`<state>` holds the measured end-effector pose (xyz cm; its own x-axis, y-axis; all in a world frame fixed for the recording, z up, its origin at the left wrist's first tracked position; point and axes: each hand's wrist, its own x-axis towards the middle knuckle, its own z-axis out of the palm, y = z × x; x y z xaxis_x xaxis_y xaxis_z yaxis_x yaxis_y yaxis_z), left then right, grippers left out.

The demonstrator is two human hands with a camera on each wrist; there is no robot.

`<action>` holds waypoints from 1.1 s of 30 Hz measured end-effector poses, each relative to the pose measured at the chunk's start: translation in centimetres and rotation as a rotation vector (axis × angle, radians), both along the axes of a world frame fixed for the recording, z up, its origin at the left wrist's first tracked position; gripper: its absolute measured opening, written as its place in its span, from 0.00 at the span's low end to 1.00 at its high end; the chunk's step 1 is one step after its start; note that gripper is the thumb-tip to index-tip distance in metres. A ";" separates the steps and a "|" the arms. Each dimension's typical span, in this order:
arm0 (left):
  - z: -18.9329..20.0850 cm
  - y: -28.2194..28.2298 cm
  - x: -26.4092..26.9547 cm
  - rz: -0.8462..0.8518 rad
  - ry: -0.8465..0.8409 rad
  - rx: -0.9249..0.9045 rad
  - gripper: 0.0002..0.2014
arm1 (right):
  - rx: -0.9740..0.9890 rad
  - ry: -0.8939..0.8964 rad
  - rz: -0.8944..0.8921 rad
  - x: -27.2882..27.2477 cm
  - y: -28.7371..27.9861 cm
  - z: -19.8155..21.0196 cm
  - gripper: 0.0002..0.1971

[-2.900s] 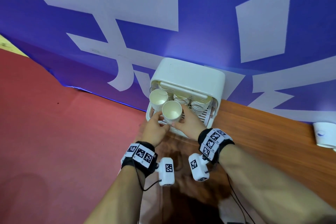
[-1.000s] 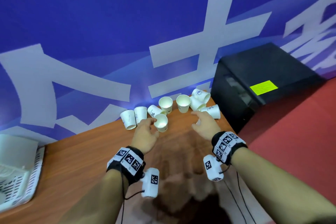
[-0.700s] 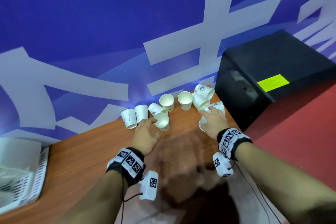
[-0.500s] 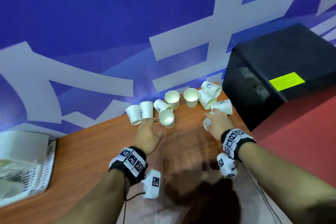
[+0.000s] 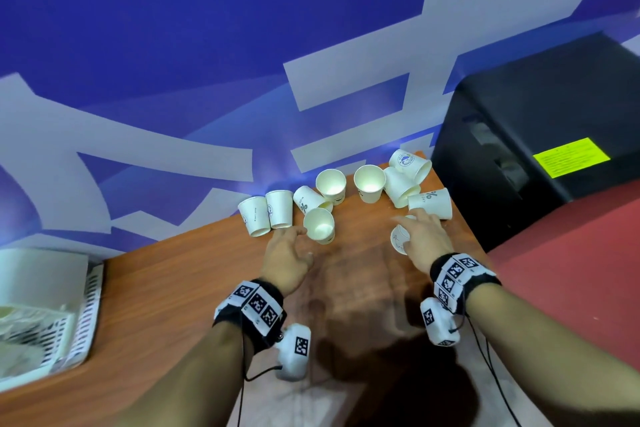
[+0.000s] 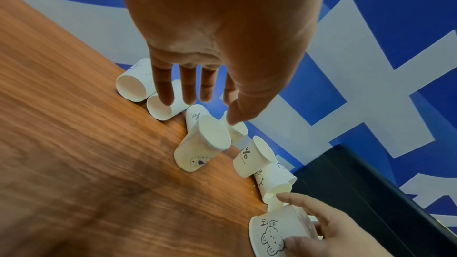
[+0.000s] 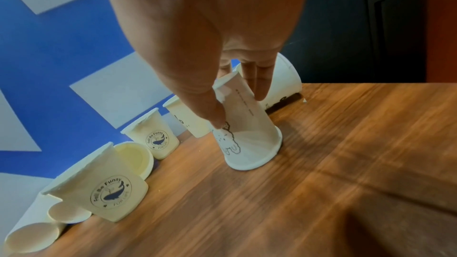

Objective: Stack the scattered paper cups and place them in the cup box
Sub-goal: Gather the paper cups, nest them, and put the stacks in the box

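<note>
Several white paper cups [image 5: 369,183] are scattered along the table's far edge, some upright, some on their sides. My right hand [image 5: 405,229] grips a paper cup with a bear drawing [image 5: 398,240]; in the right wrist view thumb and fingers [image 7: 259,89] pinch this bear cup [image 7: 249,140], which is tilted with its mouth on the wood. My left hand [image 5: 298,236] hovers open, fingers straight, just short of an upright cup [image 5: 320,225]; in the left wrist view the left hand [image 6: 207,112] hangs above that cup [image 6: 197,149]. The white cup box [image 5: 79,315] stands at the far left.
A blue banner with white shapes [image 5: 207,80] hangs right behind the cups. A black box with a yellow label [image 5: 540,149] stands past the table's right end. Bare wooden table [image 5: 173,288] lies between the cups and the cup box. Red floor shows on the right.
The view swung from the cup box to the scattered cups. My right hand reached forward and took hold of the bear cup. My left hand moved in toward the upright cup.
</note>
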<state>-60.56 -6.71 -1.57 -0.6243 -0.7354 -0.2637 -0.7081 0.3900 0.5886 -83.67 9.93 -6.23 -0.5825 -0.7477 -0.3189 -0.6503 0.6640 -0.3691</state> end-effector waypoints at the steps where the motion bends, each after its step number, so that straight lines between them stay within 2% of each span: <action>1: -0.2 -0.1 -0.2 0.006 -0.003 0.003 0.26 | 0.000 -0.009 -0.001 -0.1 0.0 0.1 0.32; 4: -0.6 -0.4 -0.8 0.036 -0.016 0.020 0.30 | -0.032 -0.063 -0.047 -0.5 -0.1 0.8 0.30; 7: -1.1 -1.1 -1.7 0.061 -0.004 0.038 0.37 | -0.190 -0.188 -0.218 -0.9 -0.5 2.2 0.28; 12: -2.3 -1.7 -3.9 0.085 -0.027 -0.034 0.41 | -0.598 -0.654 -0.646 -1.4 -1.2 4.1 0.18; 16: -4.2 -1.9 -5.2 0.133 -0.067 -0.061 0.49 | -0.722 -0.954 -0.833 -1.9 -1.5 3.7 0.18; 22: -6.1 -2.3 -6.2 0.151 -0.076 -0.015 0.48 | -0.690 -1.252 -0.858 -2.1 -1.7 3.0 0.24; 29: -6.4 -2.6 -6.5 0.174 -0.072 0.035 0.39 | -0.642 -1.349 -0.766 -2.0 -1.7 2.2 0.31; 33: -5.6 -2.5 -6.2 0.203 -0.024 0.033 0.35 | -0.606 -1.314 -0.669 -1.7 -1.4 2.6 0.33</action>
<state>-66.78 -9.18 -7.18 -0.4574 -0.8361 -0.3029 -0.7844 0.2188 0.5804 -85.32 8.51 -3.63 -0.4150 -0.6790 -0.6055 0.6543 0.2397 -0.7173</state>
